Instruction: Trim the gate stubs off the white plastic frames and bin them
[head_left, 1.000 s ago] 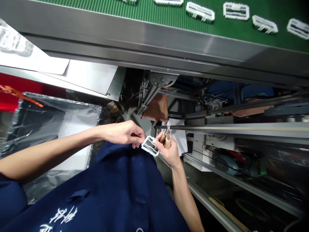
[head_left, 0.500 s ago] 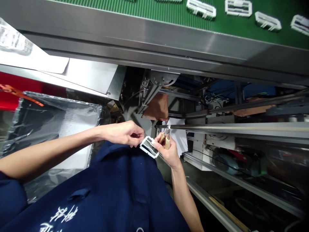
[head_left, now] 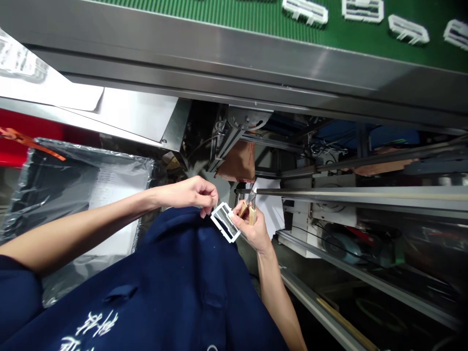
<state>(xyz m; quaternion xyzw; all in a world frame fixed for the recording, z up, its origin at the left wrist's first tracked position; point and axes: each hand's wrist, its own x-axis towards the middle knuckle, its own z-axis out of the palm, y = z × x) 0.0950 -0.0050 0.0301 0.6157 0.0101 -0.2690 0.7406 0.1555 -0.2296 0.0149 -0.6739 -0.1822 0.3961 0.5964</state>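
Starting at the fingers: the left hand (head_left: 192, 195) has its thumb and fingertips pinched together on the upper edge of a white plastic frame (head_left: 225, 222). The right hand (head_left: 252, 229) has its fingers curled around small nippers (head_left: 247, 212) with tan grips, and its thumb sits against the frame's right end. Can't quite tell whether that thumb is clamping the frame or just steadying it. The frame is held up between both hands, tilted, right over the navy shirt (head_left: 190, 273) in the middle of the view.

Handling-wise, it looks light and fairly stiff, but those thin bars and little tabs could probably snap if you squeeze them. I'd hold it by the outer edges and keep off the tabs. The smooth plastic might slip a bit too.

Further out, a steel rail (head_left: 219, 63) runs across the far side, with a green belt (head_left: 237, 10) behind it. The belt has four whole frames (head_left: 362, 9) lying on it toward the right, well spaced. Near left there's a foil-lined bin (head_left: 91, 152) with a white sheet in it.

Count: one frame in hand, four on the belt, one nippers, one bin.
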